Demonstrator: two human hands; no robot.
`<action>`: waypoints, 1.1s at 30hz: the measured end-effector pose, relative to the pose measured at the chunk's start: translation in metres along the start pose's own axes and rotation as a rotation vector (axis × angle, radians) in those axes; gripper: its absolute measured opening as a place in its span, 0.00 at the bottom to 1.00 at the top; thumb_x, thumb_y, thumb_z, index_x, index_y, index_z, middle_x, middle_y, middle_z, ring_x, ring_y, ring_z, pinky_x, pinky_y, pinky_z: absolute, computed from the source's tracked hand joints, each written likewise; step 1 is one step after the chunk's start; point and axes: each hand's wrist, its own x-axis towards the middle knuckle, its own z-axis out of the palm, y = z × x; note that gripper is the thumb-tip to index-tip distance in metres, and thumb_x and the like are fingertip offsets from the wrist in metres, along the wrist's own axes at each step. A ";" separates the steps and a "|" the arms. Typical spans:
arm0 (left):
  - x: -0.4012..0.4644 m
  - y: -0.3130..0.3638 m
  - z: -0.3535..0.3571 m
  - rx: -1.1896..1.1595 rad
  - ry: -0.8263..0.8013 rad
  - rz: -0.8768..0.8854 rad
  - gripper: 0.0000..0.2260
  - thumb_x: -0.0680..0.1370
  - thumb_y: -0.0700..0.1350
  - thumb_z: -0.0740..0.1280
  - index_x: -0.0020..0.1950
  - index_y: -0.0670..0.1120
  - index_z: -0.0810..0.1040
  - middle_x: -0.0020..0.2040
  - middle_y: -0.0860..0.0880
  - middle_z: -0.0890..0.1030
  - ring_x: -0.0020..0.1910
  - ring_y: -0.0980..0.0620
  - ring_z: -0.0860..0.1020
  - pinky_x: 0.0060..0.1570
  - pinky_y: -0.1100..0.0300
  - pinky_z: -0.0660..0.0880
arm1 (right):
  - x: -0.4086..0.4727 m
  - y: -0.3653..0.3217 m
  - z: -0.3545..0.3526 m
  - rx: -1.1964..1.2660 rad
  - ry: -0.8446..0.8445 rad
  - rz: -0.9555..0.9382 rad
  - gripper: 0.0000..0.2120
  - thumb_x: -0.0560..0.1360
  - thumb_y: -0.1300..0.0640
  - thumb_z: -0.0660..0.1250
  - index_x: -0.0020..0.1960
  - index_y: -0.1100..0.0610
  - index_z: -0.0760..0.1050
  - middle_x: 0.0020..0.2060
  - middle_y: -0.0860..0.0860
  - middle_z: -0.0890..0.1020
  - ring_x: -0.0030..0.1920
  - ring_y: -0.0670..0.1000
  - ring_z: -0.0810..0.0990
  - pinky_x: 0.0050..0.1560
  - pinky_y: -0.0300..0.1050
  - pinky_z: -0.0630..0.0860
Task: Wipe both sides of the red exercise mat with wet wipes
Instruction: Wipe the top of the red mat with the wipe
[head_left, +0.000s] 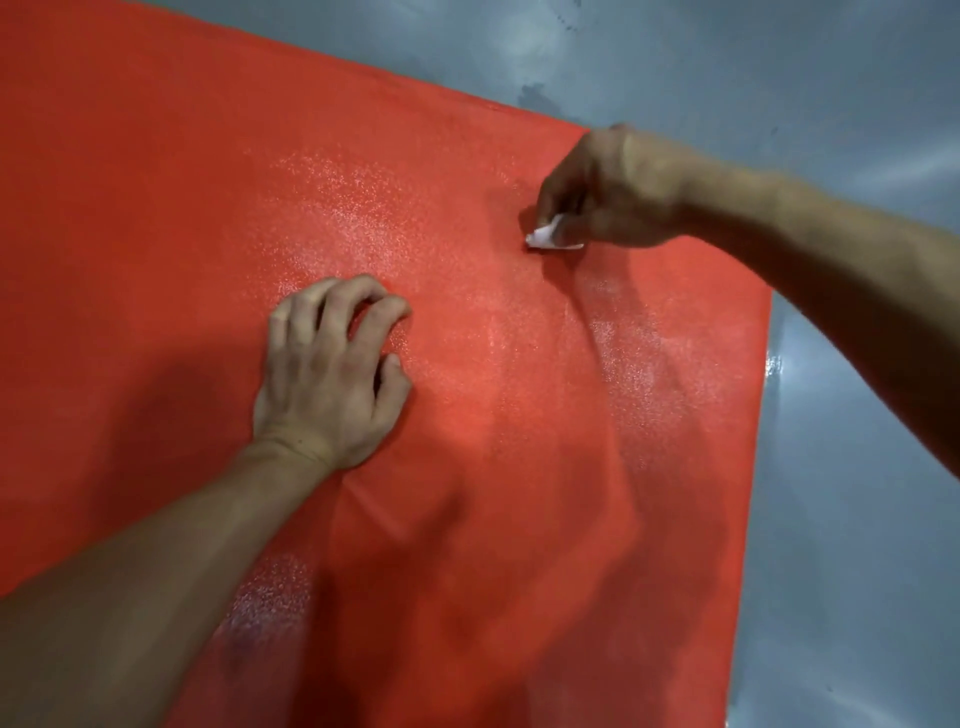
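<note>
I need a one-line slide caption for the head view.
Right hand wipes red mat with wet wipe; left hand braces.

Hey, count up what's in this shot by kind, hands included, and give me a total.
Red textured exercise mat: 1
White crumpled wet wipe: 1
Bare hands: 2, left hand and right hand
Total: 4
</note>
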 end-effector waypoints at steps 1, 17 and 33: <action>0.000 0.000 0.000 0.000 0.000 0.001 0.20 0.74 0.49 0.64 0.65 0.47 0.78 0.65 0.45 0.75 0.65 0.40 0.69 0.67 0.42 0.63 | 0.002 0.001 -0.006 0.002 0.020 0.003 0.06 0.76 0.55 0.74 0.52 0.54 0.86 0.40 0.51 0.85 0.41 0.49 0.80 0.39 0.39 0.69; 0.000 -0.001 0.000 0.003 0.009 0.013 0.20 0.75 0.49 0.64 0.65 0.46 0.77 0.65 0.45 0.75 0.65 0.39 0.70 0.67 0.41 0.64 | 0.009 -0.007 0.002 -0.040 0.053 -0.016 0.09 0.75 0.58 0.72 0.54 0.55 0.86 0.43 0.53 0.85 0.45 0.54 0.82 0.43 0.43 0.71; 0.000 0.000 0.001 0.021 0.014 0.013 0.20 0.75 0.49 0.64 0.66 0.47 0.77 0.65 0.45 0.75 0.66 0.39 0.69 0.67 0.41 0.65 | -0.030 -0.023 0.028 0.081 0.158 -0.088 0.12 0.76 0.48 0.70 0.50 0.56 0.86 0.42 0.55 0.86 0.41 0.52 0.81 0.39 0.45 0.68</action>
